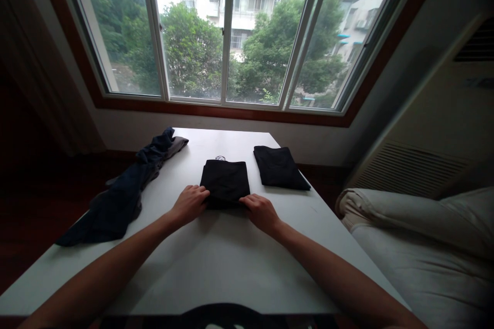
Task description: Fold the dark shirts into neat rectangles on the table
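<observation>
A black garment [226, 180], folded into a near-square, lies on the white table [227, 262] in front of me. Its near left corner is pinched in my left hand [190, 202], fingers closed on the cloth. At the near right corner, my right hand [262, 212] grips the same garment between thumb and fingers. The front edge between both hands looks slightly raised. A thin dark drawstring [220, 158] sticks out past its far edge. What kind of garment it is cannot be made out.
To the right lies another folded black garment [281, 167]. Crumpled dark blue and grey clothes [127, 193] spread along the table's left edge, partly hanging over. A pale sofa [420, 247] stands close on the right. Beyond the table is a window [224, 105] with a wooden frame.
</observation>
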`<move>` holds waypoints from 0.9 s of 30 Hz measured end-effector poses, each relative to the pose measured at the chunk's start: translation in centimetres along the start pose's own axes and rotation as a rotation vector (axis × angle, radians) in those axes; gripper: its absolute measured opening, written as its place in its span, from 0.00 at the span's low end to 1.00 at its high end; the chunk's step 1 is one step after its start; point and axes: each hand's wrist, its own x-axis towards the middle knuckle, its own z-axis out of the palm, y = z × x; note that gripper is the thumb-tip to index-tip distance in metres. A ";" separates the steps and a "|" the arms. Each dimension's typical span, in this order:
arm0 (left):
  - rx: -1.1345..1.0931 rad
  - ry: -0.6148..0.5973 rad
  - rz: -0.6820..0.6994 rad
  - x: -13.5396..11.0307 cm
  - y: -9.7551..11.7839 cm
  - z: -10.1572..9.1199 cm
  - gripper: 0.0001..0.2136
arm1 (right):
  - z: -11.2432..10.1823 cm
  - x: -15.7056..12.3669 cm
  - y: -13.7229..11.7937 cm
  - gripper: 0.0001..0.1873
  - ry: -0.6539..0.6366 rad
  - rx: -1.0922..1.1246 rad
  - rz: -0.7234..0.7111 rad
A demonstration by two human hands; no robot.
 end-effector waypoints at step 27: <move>-0.259 -0.522 0.184 0.0 -3.3 -2.4 0.04 | -0.2 -0.3 1.1 0.18 -0.065 0.157 -0.029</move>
